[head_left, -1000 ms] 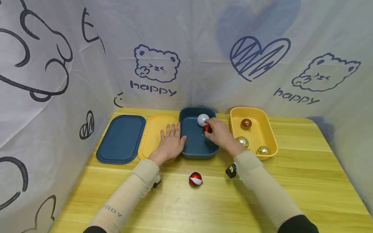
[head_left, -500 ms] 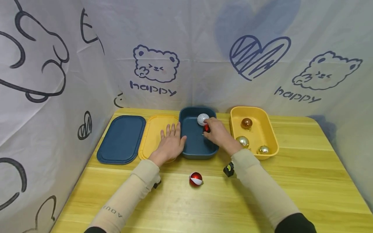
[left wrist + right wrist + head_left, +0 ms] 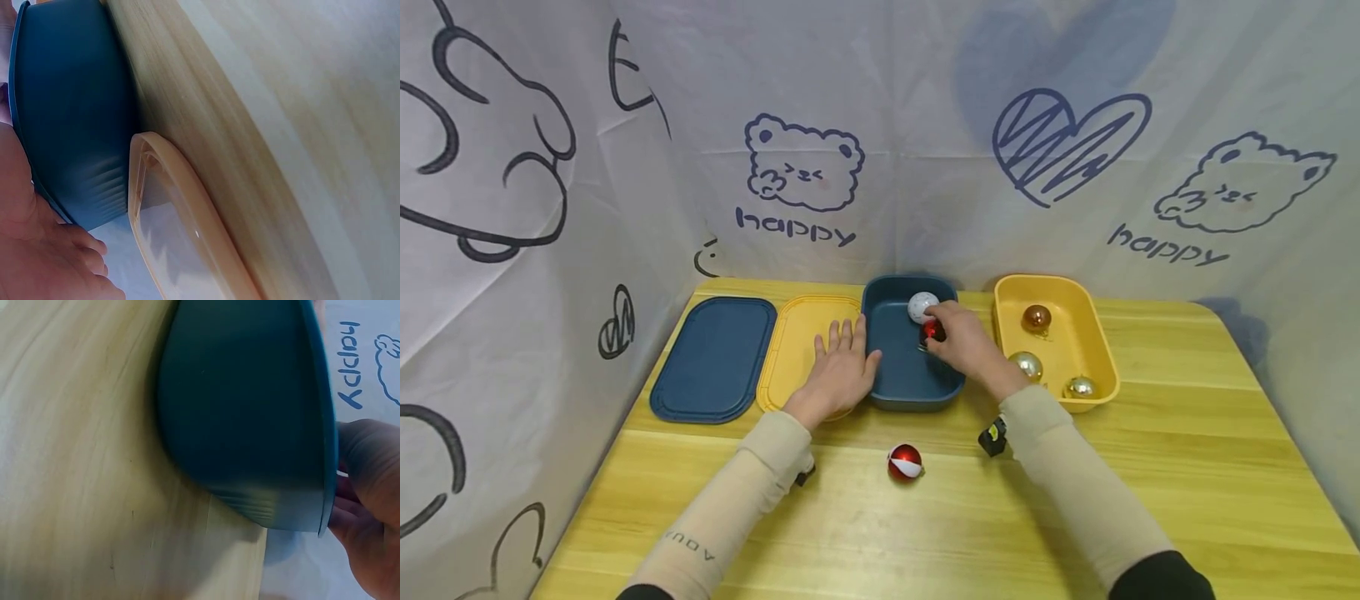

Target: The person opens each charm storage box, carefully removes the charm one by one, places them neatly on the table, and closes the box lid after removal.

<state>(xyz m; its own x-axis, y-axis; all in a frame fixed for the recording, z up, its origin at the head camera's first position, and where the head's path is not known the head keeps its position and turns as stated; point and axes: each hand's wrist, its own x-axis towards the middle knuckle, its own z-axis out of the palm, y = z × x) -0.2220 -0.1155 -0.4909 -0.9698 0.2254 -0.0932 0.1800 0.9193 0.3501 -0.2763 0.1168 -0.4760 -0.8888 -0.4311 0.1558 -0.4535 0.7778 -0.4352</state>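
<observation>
A deep blue box (image 3: 895, 367) stands in the middle of the table in the head view. Inside it, at the back, lies a speckled white Christmas ball (image 3: 922, 307). My right hand (image 3: 966, 342) reaches over the box's right rim and holds a red Christmas ball (image 3: 933, 331) between thumb and fingers, close to the white one. With fingers spread straight, my left hand (image 3: 838, 375) lies at the box's left rim, over the yellow lid (image 3: 786, 367). Both wrist views show the box's outer wall (image 3: 75, 112); the red ball is hidden there.
A yellow box (image 3: 1093, 342) with an amber ball (image 3: 1037, 318) and two gold balls (image 3: 1081, 387) stands to the right. At the left lies a blue lid (image 3: 713, 358). A red and white Christmas ball (image 3: 906, 462) sits on the table in front of the blue box.
Both hands stay almost where they were. A little more of the red Christmas ball shows between the right thumb and fingers.
</observation>
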